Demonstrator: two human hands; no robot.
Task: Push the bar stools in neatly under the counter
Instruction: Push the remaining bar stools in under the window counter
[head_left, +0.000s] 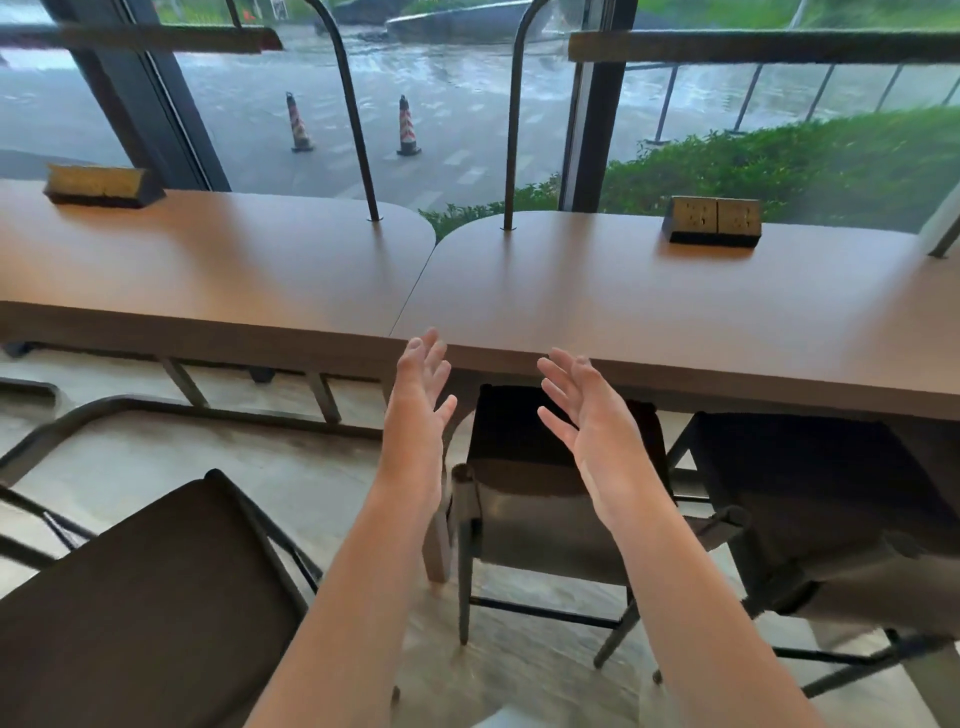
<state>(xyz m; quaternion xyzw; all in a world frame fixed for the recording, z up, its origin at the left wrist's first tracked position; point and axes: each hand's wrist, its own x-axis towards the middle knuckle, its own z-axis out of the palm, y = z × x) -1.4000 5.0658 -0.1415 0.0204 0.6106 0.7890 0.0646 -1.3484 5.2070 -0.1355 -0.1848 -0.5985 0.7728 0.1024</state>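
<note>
The fingers of the left hand (422, 384) and the right hand (587, 415) are spread straight and loose, palms turned toward each other; nothing is held or touched. Both hands are raised above the middle bar stool (540, 493), which stands partly under the near edge of the wooden counter (649, 301), its front part already in the counter's shadow and its rear part exposed. A second stool (831, 499) on the right is tucked in to about the same depth, while the stool on the left (156, 597) stands well out from the counter and, by judgement, is the one needing the most work.

For a neat result, the middle stool is best taken by both sides of the seat at once, so that it is driven straight and not skewed. The push is best kept low and even, so the legs slide rather than tip. The seat edges are best lined up with the neighbouring stool. Two socket blocks (711, 221) sit on the counter, well apart from the hands.
</note>
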